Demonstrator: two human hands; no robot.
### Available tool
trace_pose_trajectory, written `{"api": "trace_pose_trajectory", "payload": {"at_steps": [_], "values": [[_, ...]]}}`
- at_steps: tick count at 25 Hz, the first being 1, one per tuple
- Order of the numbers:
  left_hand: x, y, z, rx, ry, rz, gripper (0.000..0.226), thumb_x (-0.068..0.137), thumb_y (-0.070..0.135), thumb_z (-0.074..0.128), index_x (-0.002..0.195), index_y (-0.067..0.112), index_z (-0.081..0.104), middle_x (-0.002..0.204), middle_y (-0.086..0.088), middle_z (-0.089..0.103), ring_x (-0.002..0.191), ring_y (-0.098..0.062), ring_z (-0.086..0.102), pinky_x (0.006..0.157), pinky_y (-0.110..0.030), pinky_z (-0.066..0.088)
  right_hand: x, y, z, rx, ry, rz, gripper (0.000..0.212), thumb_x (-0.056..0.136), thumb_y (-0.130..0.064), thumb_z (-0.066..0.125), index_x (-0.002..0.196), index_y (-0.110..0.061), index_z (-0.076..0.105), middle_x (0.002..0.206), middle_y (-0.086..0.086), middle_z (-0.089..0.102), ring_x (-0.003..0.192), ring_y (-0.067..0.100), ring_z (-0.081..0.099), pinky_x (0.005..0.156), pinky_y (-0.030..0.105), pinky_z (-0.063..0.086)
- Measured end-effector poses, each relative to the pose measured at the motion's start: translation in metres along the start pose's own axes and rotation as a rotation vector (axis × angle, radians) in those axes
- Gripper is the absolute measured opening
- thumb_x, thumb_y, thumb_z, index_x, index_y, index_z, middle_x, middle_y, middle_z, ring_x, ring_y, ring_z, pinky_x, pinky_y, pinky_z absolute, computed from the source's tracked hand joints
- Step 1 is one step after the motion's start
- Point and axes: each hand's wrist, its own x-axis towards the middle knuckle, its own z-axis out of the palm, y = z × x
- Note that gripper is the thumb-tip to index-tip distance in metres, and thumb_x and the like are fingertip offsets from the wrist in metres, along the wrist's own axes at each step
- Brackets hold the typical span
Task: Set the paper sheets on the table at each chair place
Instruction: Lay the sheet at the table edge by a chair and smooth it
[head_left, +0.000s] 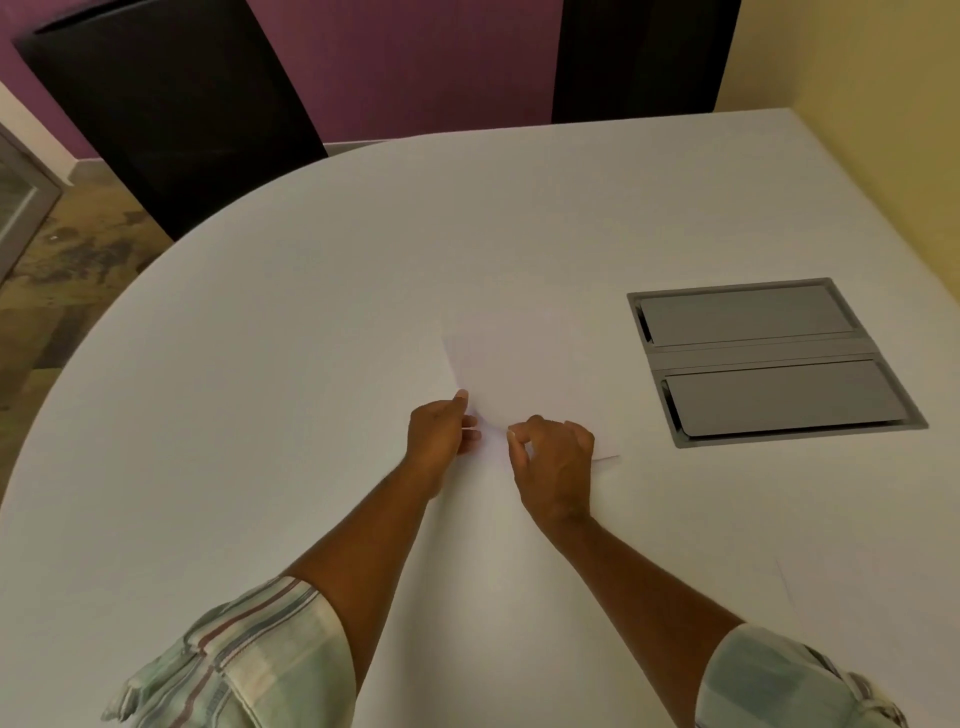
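Chairs first, since they tell me where the sheets belong: a dark chair back (171, 98) stands at the far left of the curved edge, and a second dark chair (644, 57) stands at the far side, right of it. Neither has paper in front of it that I can see, so I judge those places are not yet served.

The white tabletop (260, 389) is bare on its left half. Near the middle my left hand (441, 436) pinches the left edge of the paper sheets (514, 374), thumb on top and fingers (470, 434) curled under, which I read as a steadying grip so the stack does not slide on the smooth surface. White on white makes the sheets hard to trace; they lie flat, fanned slightly, reaching away from me toward the far side.

Just to the right, my right hand (553, 462) is bent over the near edge of the sheets, thumb and forefinger closed nearly together at the paper. It looks like I am trying to peel one sheet from the others, though I cannot tell whether a single sheet is actually caught.

Farther right, well apart from the paper, a grey cable hatch (769, 358) sits flush in the tabletop with both flaps closed. A faint sheet edge (784, 587) shows at the near right; possibly one place is already set.
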Motion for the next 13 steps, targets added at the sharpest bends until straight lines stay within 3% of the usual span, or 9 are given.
{"api": "trace_pose_trajectory", "payload": {"at_steps": [2,4,7,10,13], "values": [[-0.009,0.003,0.01,-0.126,-0.074,-0.101,0.028,0.106,0.046,0.058,0.105,0.02,0.068,0.106,-0.007,0.078,0.096,-0.032,0.078,0.091,-0.046,0.066,-0.016,0.004,-0.009,0.021,0.094,-0.087,0.013,0.095,-0.024,0.075,0.083,-0.018,0.072,0.077,-0.003,0.07,0.078,0.019,0.07,0.104,0.047,0.049],[-0.019,-0.002,0.015,-0.185,-0.082,-0.116,0.016,0.107,0.033,0.061,0.106,0.018,0.068,0.111,-0.011,0.078,0.099,-0.034,0.078,0.089,-0.051,0.066,-0.038,0.009,-0.014,0.037,0.197,-0.219,0.012,0.088,-0.021,0.083,0.081,-0.017,0.074,0.078,-0.003,0.073,0.079,0.017,0.072,0.103,0.049,0.052],[-0.037,-0.013,0.015,-0.113,-0.047,-0.089,0.017,0.103,0.008,0.062,0.115,0.014,0.071,0.117,-0.012,0.077,0.103,-0.034,0.075,0.09,-0.051,0.066,-0.072,0.017,-0.021,0.098,0.161,-0.338,0.017,0.087,-0.034,0.084,0.085,-0.019,0.076,0.085,-0.004,0.077,0.087,0.014,0.074,0.109,0.043,0.045],[-0.067,-0.019,0.01,-0.056,-0.049,-0.046,0.023,0.101,0.007,0.059,0.108,0.024,0.073,0.113,-0.004,0.078,0.1,-0.029,0.075,0.09,-0.047,0.066,-0.098,0.024,-0.036,0.226,0.101,-0.305,0.04,0.094,-0.06,0.065,0.095,-0.021,0.077,0.098,-0.008,0.078,0.098,0.008,0.071,0.112,0.042,0.041],[-0.097,-0.028,-0.004,-0.075,-0.084,-0.026,0.029,0.099,0.007,0.057,0.106,0.028,0.076,0.104,0.001,0.082,0.093,-0.025,0.08,0.087,-0.047,0.067,-0.109,0.033,-0.06,0.298,0.165,-0.155,0.035,0.101,-0.05,0.058,0.109,-0.019,0.073,0.117,-0.004,0.075,0.111,0.014,0.067,0.111,0.033,0.038]]}}
